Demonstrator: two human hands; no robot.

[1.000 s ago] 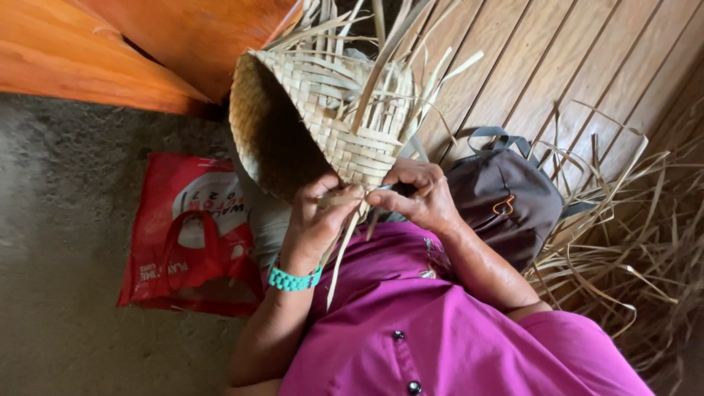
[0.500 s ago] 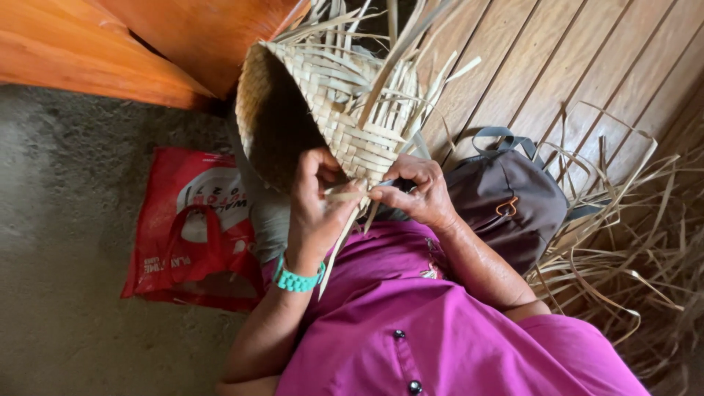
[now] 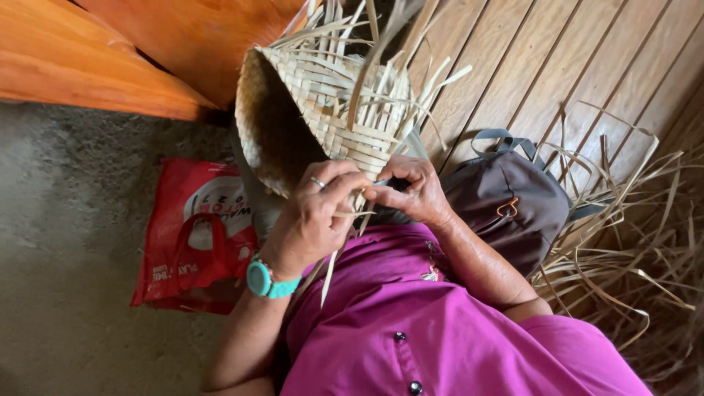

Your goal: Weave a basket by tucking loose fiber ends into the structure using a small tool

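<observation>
A half-woven basket (image 3: 323,110) of pale flat strips lies tilted on my lap, its dark opening facing left and loose strip ends sticking up from it. My left hand (image 3: 315,220), with a ring and a teal watch, pinches a thin strip (image 3: 334,264) at the basket's lower rim; the strip hangs down over my magenta shirt. My right hand (image 3: 411,192) is closed on the woven edge right beside it, fingertips nearly touching the left hand's.
A red plastic bag (image 3: 192,242) lies on the grey concrete floor (image 3: 66,257) at left. A grey backpack (image 3: 513,205) sits at my right side on wooden planks (image 3: 557,59). Loose weaving strips (image 3: 631,257) are piled at right. An orange wooden bench (image 3: 110,59) runs along the top left.
My left hand has slid up along the rim towards the right hand and taken a tighter pinch on the strip. The basket has shifted slightly.
</observation>
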